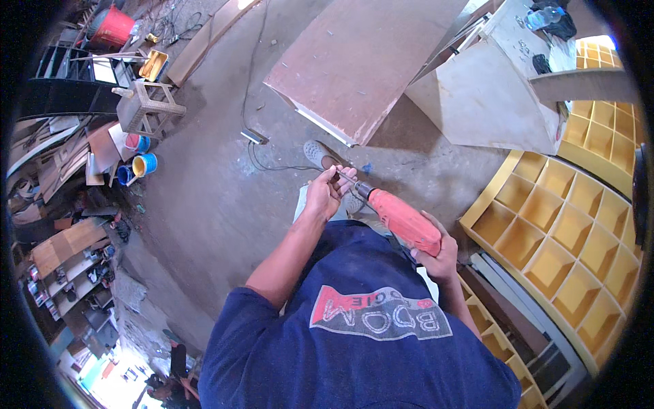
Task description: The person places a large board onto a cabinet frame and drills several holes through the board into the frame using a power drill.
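Note:
A red power drill is held level in front of my body, its dark chuck and thin bit pointing forward and left. My right hand is wrapped round the drill's rear end. At the tip of the bit, my left hand is turned partly palm up, with thumb and forefinger pinched together. Whatever small thing lies between those fingertips is too small to tell. Below the hands, my shoes show on the floor.
A brown-topped wooden box stands just ahead, with a pale panel at its right. Yellow gridded racks lie at right. A cable crosses the floor. At left are a stool, paint buckets and scrap boards.

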`<state>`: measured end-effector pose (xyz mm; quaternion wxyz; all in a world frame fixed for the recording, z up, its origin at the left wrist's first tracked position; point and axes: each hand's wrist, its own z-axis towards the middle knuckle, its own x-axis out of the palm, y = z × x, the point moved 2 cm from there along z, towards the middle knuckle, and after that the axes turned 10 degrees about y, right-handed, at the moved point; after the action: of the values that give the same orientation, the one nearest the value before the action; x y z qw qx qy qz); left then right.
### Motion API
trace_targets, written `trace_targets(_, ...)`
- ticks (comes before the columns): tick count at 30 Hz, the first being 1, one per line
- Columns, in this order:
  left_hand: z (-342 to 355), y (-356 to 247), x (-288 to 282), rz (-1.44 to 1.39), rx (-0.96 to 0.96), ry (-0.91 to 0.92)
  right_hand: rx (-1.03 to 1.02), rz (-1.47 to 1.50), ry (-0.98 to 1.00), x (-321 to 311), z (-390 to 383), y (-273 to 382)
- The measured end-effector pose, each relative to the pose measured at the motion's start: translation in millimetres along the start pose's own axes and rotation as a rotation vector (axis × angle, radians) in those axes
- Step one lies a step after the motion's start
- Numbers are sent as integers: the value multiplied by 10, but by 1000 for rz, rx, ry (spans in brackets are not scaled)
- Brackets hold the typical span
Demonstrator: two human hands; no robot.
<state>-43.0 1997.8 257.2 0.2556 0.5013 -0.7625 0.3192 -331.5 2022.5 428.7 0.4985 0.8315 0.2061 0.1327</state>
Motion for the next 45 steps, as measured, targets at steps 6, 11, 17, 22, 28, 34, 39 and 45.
trace_targets(6,789,180,114,-58,-86,-24,51,-487,0,-223,524,218)
trace_targets(11,1360,261,130,-50,-161,-66,-95,-799,-6,-239,1048,455)
trace_targets(17,1944,283,-47,-61,-184,-48,-92,-817,28,-297,1692,518)
trace_targets(22,2304,372,-246,-54,-169,-240,-73,-805,62,-434,2059,407)
trace_targets(28,2518,439,-451,164,112,-410,-16,-807,202,-891,2328,319)
trace_targets(34,2415,706,-389,146,148,-154,-24,-733,338,-1476,2477,401)
trace_targets(39,2098,983,-116,33,176,-116,-18,-592,444,-1814,2536,573)
trace_targets(45,1940,1137,7,-85,211,-66,192,-401,485,-1937,2561,747)
